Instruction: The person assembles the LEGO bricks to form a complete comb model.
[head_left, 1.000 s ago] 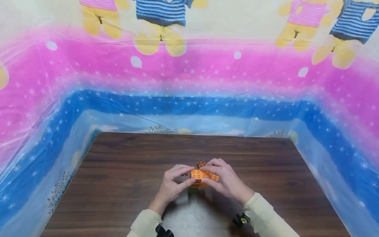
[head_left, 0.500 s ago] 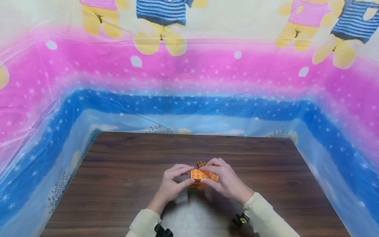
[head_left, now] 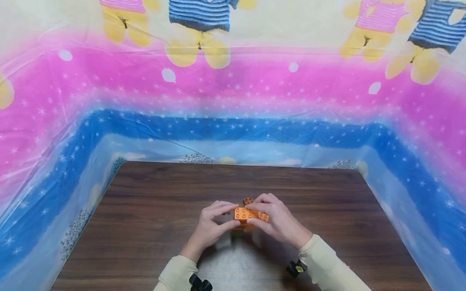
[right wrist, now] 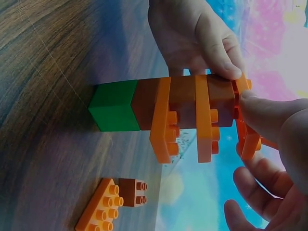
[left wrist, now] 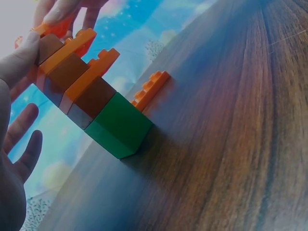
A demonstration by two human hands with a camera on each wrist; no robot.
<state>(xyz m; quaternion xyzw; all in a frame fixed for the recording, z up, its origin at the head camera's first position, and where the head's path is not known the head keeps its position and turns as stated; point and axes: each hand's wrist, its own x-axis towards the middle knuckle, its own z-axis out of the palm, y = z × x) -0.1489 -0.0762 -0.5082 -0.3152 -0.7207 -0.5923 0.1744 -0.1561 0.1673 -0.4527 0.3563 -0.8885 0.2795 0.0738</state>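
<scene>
A brick tower stands on the table, with a green block [right wrist: 115, 107] at its foot. Brown blocks [right wrist: 183, 98] alternate above it with thin orange plates [right wrist: 204, 139] that jut out to one side. My left hand [head_left: 209, 224] pinches the left end of the top orange plate [head_left: 240, 213] between thumb and fingers. From the other side, my right hand [head_left: 282, 222] grips the same plate, its thumb on the near edge in the right wrist view. The plate sits against the uppermost brown block; whether it is fully pressed down I cannot tell.
Behind the tower lie a loose brown brick [right wrist: 132, 192] and an orange plate [right wrist: 101, 207], close together on the dark wooden table [head_left: 164, 194]. A printed pink and blue cloth [head_left: 233, 101] hangs around the table's far and side edges.
</scene>
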